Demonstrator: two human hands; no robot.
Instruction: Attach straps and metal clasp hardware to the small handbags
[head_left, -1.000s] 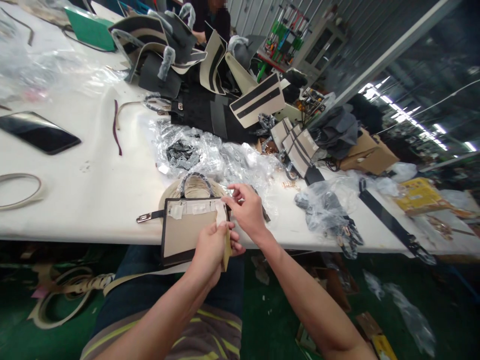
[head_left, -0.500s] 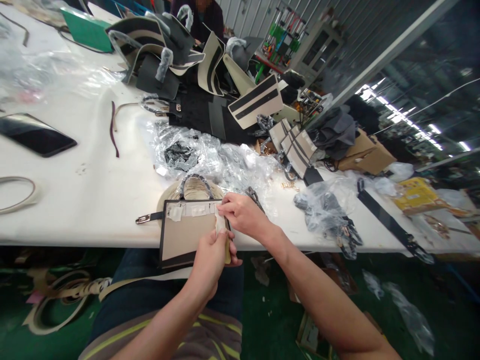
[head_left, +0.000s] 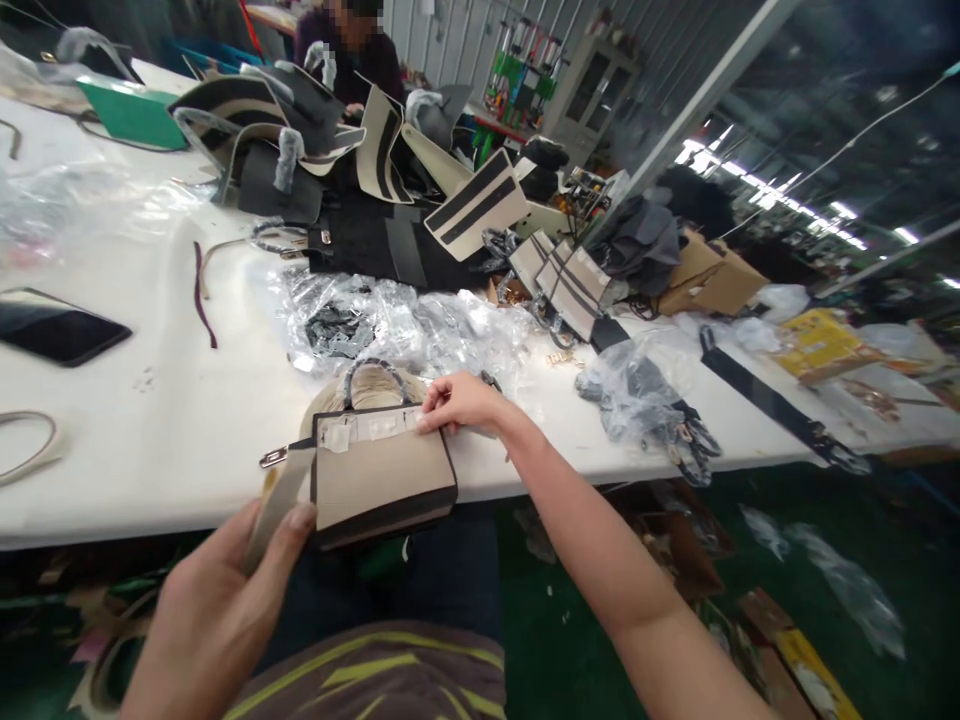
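A small beige handbag (head_left: 386, 475) with black edging rests at the table's front edge, tilted towards me. Short pieces of whitish tape (head_left: 373, 430) lie along its top, below a plastic-wrapped handle (head_left: 375, 375). My right hand (head_left: 461, 402) is closed at the bag's upper right corner, thumb on the front panel; whether tape is under it I cannot tell. Left of the bag, my left hand (head_left: 225, 585) pinches a beige strip of tape (head_left: 286, 497) between thumb and fingers. A strap with a metal clasp (head_left: 274, 457) sticks out from the bag's left side.
Crumpled clear plastic (head_left: 405, 325) lies behind the bag. Further back are stacked bag panels (head_left: 476, 210), and a person (head_left: 352, 55) is beyond them. A black phone-like slab (head_left: 60, 328) lies at left. Plastic-wrapped straps (head_left: 637, 395) and a long black strap (head_left: 765, 395) lie at right.
My left hand has moved off the bag to the left with the tape strip. My right hand stays at the bag's upper right corner. The whole view has shifted slightly.
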